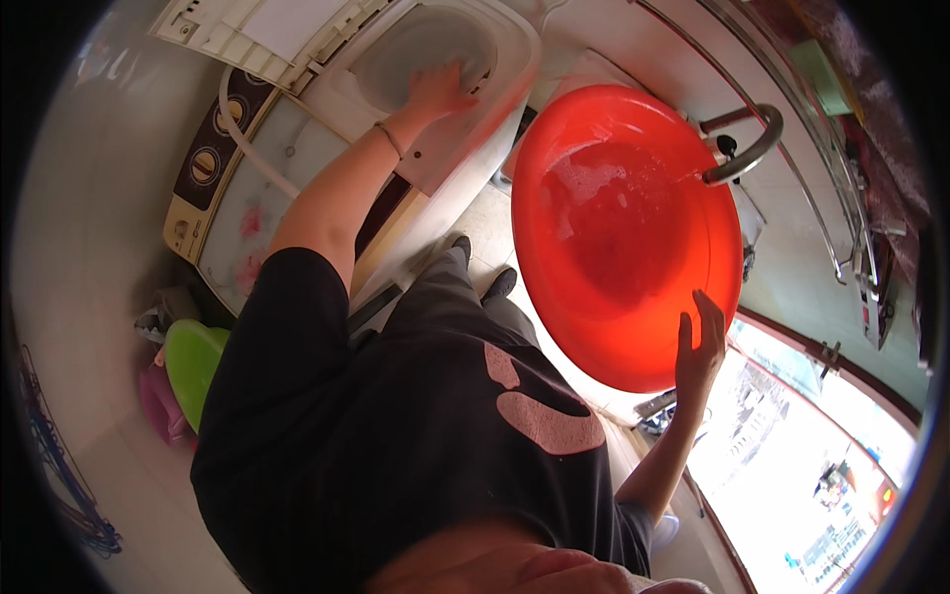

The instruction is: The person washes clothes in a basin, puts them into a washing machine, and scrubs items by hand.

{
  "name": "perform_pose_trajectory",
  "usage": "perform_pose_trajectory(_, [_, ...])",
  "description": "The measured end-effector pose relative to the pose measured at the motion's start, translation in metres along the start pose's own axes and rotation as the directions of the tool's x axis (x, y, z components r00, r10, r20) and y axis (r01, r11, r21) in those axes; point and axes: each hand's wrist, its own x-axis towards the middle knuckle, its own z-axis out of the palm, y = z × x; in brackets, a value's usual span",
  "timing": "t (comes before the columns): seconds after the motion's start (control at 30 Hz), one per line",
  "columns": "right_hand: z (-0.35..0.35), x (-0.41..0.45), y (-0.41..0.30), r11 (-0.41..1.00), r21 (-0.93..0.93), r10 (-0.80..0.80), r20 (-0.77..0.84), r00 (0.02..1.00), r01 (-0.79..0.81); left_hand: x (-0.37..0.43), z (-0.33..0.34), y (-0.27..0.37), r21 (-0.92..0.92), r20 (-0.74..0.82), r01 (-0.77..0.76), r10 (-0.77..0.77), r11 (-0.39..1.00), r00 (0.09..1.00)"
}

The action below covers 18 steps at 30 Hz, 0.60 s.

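My left hand [439, 90] reaches over the round, cloudy inner lid [415, 44] of a twin-tub washing machine's spin side, fingers spread and nothing seen in them. A large red plastic basin [549, 297] stands to the right beneath a curved metal tap [757, 148]. Water with some foam [594, 178] lies in it, and a thin stream seems to run from the tap. At the basin's lower right rim is my right hand [699, 345], its fingers apart over the inner wall; whether it touches the rim cannot be told.
The machine's raised cream lid [245, 37], knob panel [204, 163] and pale hose [252, 148] are at upper left. Green [189, 364] and pink [163, 405] plastic containers stand behind my left arm. Metal rails [794, 163] run along the right wall, above a bright window [772, 445].
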Motion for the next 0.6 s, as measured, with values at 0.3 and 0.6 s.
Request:
perform_pose_trajectory(0.3, [-0.011, 0.002, -0.007, 0.989, -0.038, 0.143, -0.027, 0.989, -0.144, 0.030, -0.151, -0.049, 0.197, -0.592, 0.009, 0.112, 0.980, 0.798])
perform_pose_trajectory(0.6, [0.017, 0.045, -0.049, 0.986, -0.091, 0.148, 0.106, 0.983, -0.139, 0.047, -0.094, -0.131, 0.407, -0.325, -0.100, 0.246, 0.908, 0.913])
